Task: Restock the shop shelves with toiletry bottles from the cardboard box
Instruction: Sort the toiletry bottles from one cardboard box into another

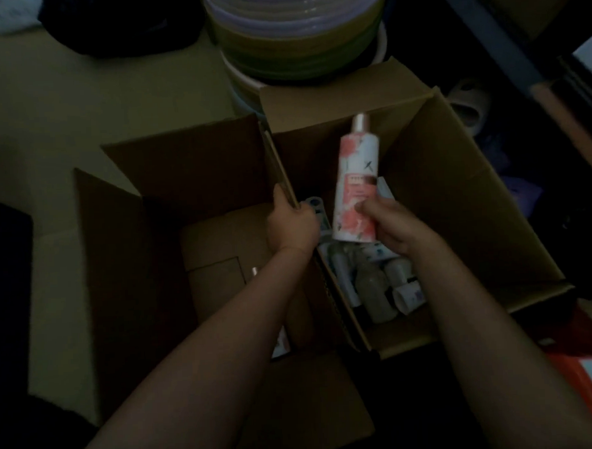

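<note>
One white, pink-flowered plastic bottle [353,185] lifted above the open brown cardboard box [471,198].
Our right hand [385,228] wraps its base; our left hand [293,221] pinches the box's flap [279,167], probably steadying it.

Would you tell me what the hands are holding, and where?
Right hand grips the floral bottle by its lower body; left hand holds the box flap edge.

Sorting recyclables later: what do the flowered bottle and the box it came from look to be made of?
The flowered bottle looks like smooth white plastic with a printed pink floral label and a pale cap; the dim light leaves the gloss uncertain. The box is plain brown cardboard, matte, with creased flaps folded open.
</note>
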